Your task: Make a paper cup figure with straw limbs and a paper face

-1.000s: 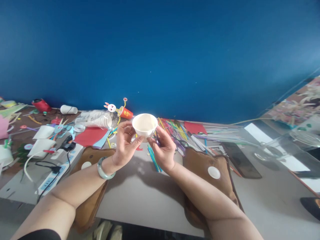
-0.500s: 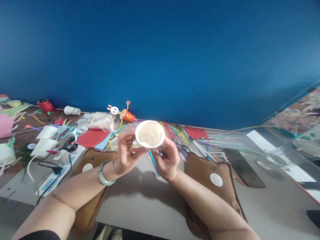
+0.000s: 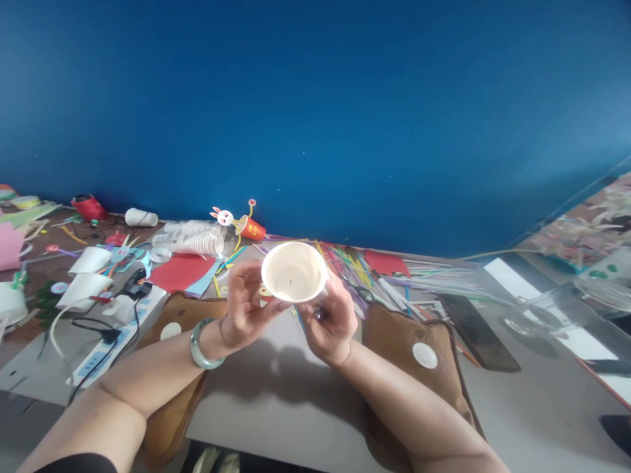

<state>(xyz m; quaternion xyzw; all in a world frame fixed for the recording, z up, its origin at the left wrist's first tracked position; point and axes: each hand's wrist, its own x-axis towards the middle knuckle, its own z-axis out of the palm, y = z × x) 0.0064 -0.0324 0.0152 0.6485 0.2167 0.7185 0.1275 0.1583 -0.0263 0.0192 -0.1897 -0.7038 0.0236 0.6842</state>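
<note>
A white paper cup (image 3: 294, 270) is held up over the table, its open mouth tilted towards me. A tiny dark mark shows inside it. My left hand (image 3: 249, 303) grips the cup from the left, thumb along its lower side. On the right, my right hand (image 3: 329, 320) is closed around the cup's other side, and a small dark shiny object, which I cannot make out, shows near its fingers. The cup's outer wall and base are mostly hidden. Below the hands lies the grey tabletop (image 3: 276, 407).
Brown cushions (image 3: 419, 374) lie under both forearms. Behind are a red cup with a rabbit face (image 3: 251, 228), stacked paper cups (image 3: 200, 243), red paper (image 3: 182, 272) and colourful sticks (image 3: 352, 263). A power strip (image 3: 116, 338) with cables sits left; a dark phone (image 3: 478, 332) lies right.
The cup has come slightly closer and lower, and its mouth looks a bit larger. Both hands keep their hold and have shifted only a little.
</note>
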